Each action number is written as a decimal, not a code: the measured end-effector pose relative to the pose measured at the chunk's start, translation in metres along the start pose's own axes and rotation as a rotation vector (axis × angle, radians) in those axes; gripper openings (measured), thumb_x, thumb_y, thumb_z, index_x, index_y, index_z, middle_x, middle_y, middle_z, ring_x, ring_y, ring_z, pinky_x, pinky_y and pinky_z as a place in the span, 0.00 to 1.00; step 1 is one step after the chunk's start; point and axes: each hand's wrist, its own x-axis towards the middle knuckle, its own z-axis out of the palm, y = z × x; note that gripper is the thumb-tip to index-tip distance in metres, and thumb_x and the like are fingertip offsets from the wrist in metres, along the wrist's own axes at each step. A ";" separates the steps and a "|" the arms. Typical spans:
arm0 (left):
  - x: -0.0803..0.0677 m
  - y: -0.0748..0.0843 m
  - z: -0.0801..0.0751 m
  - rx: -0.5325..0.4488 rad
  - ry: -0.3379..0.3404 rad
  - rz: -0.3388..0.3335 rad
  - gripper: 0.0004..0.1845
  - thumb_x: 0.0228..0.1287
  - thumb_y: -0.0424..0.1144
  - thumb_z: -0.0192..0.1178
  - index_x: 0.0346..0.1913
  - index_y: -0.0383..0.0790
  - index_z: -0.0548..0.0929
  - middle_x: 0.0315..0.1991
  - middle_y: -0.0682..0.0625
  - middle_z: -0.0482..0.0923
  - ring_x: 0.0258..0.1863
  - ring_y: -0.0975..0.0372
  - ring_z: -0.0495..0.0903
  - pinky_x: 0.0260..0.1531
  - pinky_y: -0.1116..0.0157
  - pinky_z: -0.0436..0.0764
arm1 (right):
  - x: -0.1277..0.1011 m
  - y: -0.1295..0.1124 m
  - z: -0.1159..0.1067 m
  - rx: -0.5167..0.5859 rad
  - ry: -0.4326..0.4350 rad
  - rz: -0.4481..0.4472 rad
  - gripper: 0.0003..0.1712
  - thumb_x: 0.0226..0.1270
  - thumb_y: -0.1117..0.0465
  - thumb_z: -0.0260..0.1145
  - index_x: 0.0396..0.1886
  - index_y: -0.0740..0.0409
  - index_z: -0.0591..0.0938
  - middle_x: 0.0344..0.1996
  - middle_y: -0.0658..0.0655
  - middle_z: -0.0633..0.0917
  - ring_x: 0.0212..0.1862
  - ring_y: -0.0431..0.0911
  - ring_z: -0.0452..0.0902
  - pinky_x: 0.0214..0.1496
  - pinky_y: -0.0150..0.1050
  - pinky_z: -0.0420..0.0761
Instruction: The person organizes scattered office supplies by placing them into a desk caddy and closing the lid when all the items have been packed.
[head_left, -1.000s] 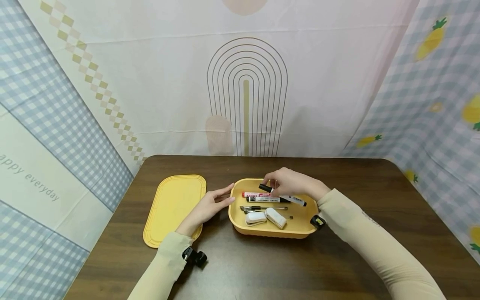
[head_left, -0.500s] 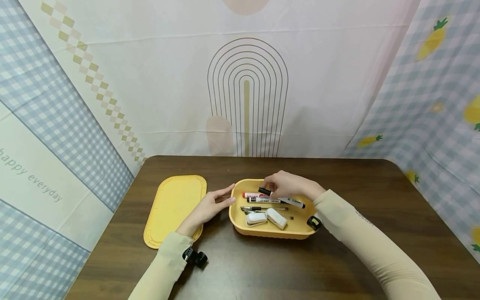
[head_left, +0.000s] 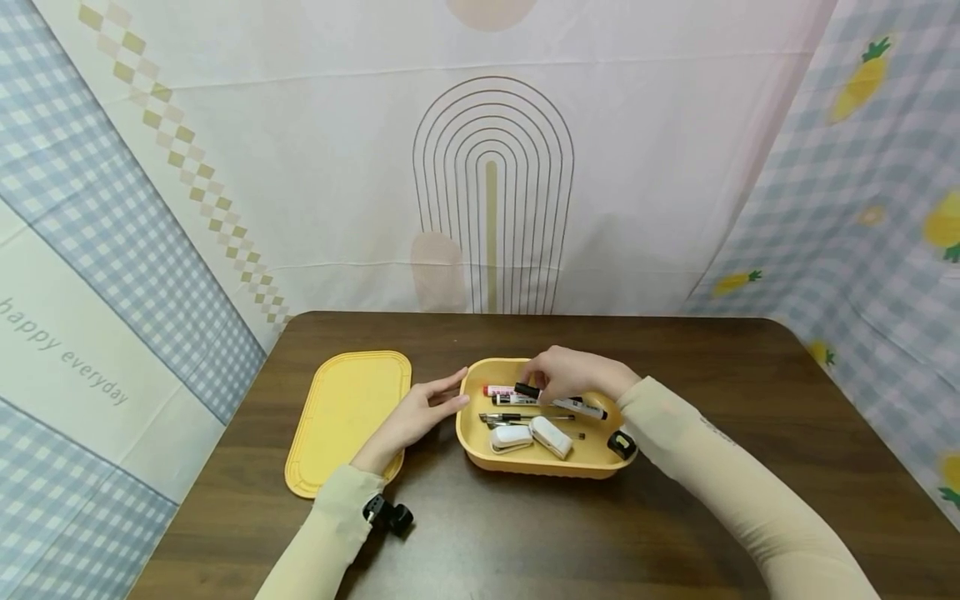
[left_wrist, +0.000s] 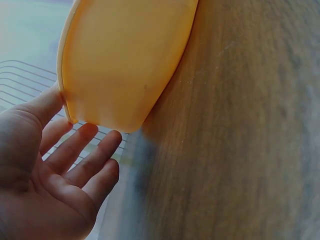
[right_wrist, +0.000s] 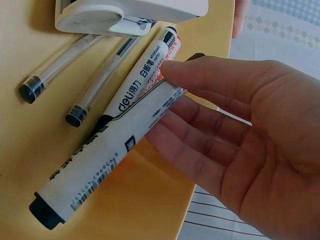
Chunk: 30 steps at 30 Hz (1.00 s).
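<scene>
My right hand pinches a white-barrelled marker with black ends between thumb and fingers, over the far side of a yellow box. Beneath it lie a whiteboard marker with black ends and a red-and-white marker. The held marker is slanted, one end toward the near right. At the box's left end, my left hand touches the rim, its fingers mostly extended. In the left wrist view the thumb meets the edge of the box wall.
Inside the box, nearer to me, are clear-barrelled pens and two small white stapler-like objects. A flat yellow lid lies to the left on the brown table. Patterned cloth hangs behind.
My right hand has moved slightly down and left with the marker, bringing it lower over the other markers. The left hand and the box stay where they were.
</scene>
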 end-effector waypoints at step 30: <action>0.006 -0.023 0.001 -0.010 0.031 0.030 0.30 0.72 0.43 0.63 0.74 0.43 0.70 0.72 0.49 0.68 0.63 0.53 0.77 0.63 0.57 0.74 | 0.012 -0.004 0.011 -0.021 -0.060 -0.003 0.20 0.61 0.67 0.71 0.53 0.56 0.83 0.30 0.49 0.78 0.31 0.41 0.69 0.34 0.37 0.72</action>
